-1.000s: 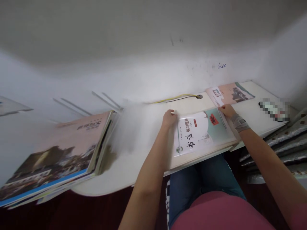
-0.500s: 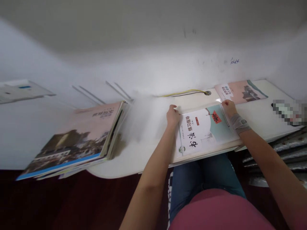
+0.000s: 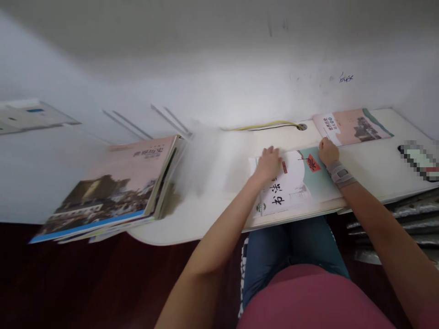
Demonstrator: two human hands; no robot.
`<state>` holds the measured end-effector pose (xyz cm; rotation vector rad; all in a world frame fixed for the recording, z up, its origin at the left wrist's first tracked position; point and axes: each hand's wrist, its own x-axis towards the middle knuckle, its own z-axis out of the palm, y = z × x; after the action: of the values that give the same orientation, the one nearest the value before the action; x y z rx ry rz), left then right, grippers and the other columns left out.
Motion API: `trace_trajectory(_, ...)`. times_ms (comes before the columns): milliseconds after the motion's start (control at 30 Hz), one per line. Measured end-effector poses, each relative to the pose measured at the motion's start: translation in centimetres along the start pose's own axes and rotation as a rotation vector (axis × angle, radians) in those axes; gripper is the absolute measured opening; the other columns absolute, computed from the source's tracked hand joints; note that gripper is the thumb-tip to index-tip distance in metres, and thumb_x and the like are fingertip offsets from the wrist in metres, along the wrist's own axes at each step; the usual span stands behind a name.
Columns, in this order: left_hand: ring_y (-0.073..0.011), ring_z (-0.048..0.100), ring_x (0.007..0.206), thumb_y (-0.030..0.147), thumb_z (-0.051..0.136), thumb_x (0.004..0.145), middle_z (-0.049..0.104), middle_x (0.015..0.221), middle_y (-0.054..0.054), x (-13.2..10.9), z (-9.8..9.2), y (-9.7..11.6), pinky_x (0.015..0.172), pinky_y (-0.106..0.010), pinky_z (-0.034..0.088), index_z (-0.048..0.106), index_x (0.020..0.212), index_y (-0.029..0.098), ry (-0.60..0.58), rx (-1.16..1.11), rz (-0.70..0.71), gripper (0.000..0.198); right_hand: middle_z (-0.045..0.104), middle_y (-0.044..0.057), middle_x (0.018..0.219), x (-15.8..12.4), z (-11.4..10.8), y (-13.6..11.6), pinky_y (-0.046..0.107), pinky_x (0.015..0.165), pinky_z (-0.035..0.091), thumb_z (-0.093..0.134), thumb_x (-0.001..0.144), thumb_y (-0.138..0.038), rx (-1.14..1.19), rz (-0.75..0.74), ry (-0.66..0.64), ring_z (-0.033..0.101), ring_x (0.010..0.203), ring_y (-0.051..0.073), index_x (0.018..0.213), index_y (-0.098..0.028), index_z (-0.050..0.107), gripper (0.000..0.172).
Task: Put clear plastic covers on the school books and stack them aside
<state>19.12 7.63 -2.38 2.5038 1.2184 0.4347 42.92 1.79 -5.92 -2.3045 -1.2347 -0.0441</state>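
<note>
A calligraphy exercise book (image 3: 308,187) with a white and green cover lies closed at the front edge of the white desk, directly before me. My left hand (image 3: 269,164) rests over the upper left part of its cover, fingers stretched forward and a little bent. At the book's upper right corner, my right hand (image 3: 328,151) is closed against the edge; its fingertips are mostly hidden. Just beyond that hand lies a pink history textbook (image 3: 356,128), flat near the wall.
On the left stands a stack of books (image 3: 113,187), a pink-covered one on top, overhanging the desk (image 3: 206,205). A yellow cable (image 3: 264,124) runs along the wall to a cable hole (image 3: 302,127). A phone-like object (image 3: 416,157), partly blurred out, lies at the right.
My left hand has moved from the book's left edge rightward onto its cover. My right hand stays at the upper right corner. The view has shifted slightly.
</note>
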Motion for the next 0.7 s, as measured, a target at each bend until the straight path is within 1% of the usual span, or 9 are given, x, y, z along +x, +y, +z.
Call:
trace_trajectory(67,-0.0392,0.027,0.137,0.039,0.039,0.092,0.035,0.148,-0.018,-1.1,1.1,2.3,0.105,-0.058,0.031,0.046,0.132,0.013,-0.164,0.075,-0.001,0.048,0.063,0.014,0.091,0.2,0.1,0.2,0.035,0.073,0.04,0.031,0.087,-0.018,-0.003,-0.017,0.011,0.055,0.083,0.024,0.094,-0.016,0.056,0.026)
trace_trajectory(133,-0.0443,0.018,0.139,0.053,0.032,0.092,0.025,0.153,-0.021,-2.0,2.4,3.9,0.105,-0.065,0.023,0.037,0.141,0.01,-0.224,0.139,-0.027,0.065,0.062,0.014,0.091,0.5,-0.1,0.6,0.037,0.076,0.041,0.029,0.088,-0.018,-0.002,-0.033,0.019,0.055,0.086,0.025,0.095,-0.015,0.056,0.028)
trace_trajectory(267,-0.0408,0.01,0.142,0.058,0.02,0.092,0.018,0.156,-0.016,-2.9,4.4,4.3,0.112,-0.061,0.009,0.025,0.148,0.012,-0.143,0.218,-0.028,0.072,0.06,0.017,0.101,0.4,-1.9,0.5,0.041,0.087,0.041,0.025,0.09,-0.022,0.089,-0.095,0.198,0.053,0.099,0.026,0.102,-0.014,0.057,0.035)
trace_trajectory(333,-0.0398,0.01,0.143,0.056,0.017,0.093,0.018,0.156,-0.015,-3.0,4.7,4.0,0.113,-0.059,0.008,0.025,0.149,0.012,-0.116,0.222,-0.018,0.071,0.058,0.018,0.115,-0.8,-2.7,-0.7,0.044,0.096,0.037,0.024,0.092,-0.026,0.123,-0.217,0.269,0.049,0.113,0.027,0.113,-0.012,0.055,0.039)
trace_trajectory(400,-0.0407,0.011,0.142,0.054,0.019,0.093,0.019,0.156,-0.015,-3.0,4.7,3.9,0.112,-0.06,0.008,0.025,0.148,0.011,-0.102,0.213,-0.01,0.071,0.053,0.017,0.129,-2.7,-2.7,-2.8,0.044,0.105,0.031,0.024,0.095,-0.031,0.093,-0.409,0.173,0.042,0.126,0.026,0.125,-0.012,0.051,0.045)
trace_trajectory(500,-0.0388,0.012,0.142,0.044,0.03,0.092,0.023,0.155,-0.014,-3.0,4.5,3.7,0.113,-0.058,0.008,0.026,0.148,0.012,-0.12,0.212,0.009,0.066,0.048,0.014,0.139,-5.7,-1.1,-5.9,0.043,0.109,0.028,0.024,0.096,-0.038,0.016,-0.674,-0.151,0.036,0.133,0.025,0.135,-0.013,0.046,0.051)
trace_trajectory(567,-0.0341,0.016,0.143,0.037,0.032,0.091,0.027,0.154,-0.011,-2.8,4.1,3.1,0.114,-0.053,0.011,0.028,0.148,0.015,-0.125,0.206,0.026,0.061,0.045,0.013,0.144,-6.7,0.0,-6.7,0.044,0.108,0.029,0.023,0.097,-0.039,-0.038,-0.716,-0.295,0.036,0.135,0.025,0.139,-0.013,0.042,0.053)
trace_trajectory(600,-0.0318,0.019,0.142,0.036,0.031,0.092,0.029,0.154,-0.009,-2.7,3.9,2.6,0.114,-0.051,0.013,0.03,0.147,0.016,-0.114,0.197,0.023,0.059,0.043,0.014,0.145,-6.7,0.4,-6.4,0.045,0.108,0.029,0.024,0.097,-0.04,-0.075,-0.711,-0.32,0.035,0.135,0.026,0.139,-0.013,0.042,0.053)
trace_trajectory(700,-0.0292,0.024,0.141,0.039,0.026,0.094,0.03,0.153,-0.008,-2.4,3.0,0.0,0.114,-0.049,0.016,0.034,0.145,0.019,-0.05,0.172,-0.055,0.056,0.038,0.018,0.148,-5.5,0.3,-3.6,0.048,0.108,0.027,0.027,0.096,-0.042,-0.203,-0.615,-0.27,0.033,0.136,0.03,0.139,-0.009,0.042,0.056)
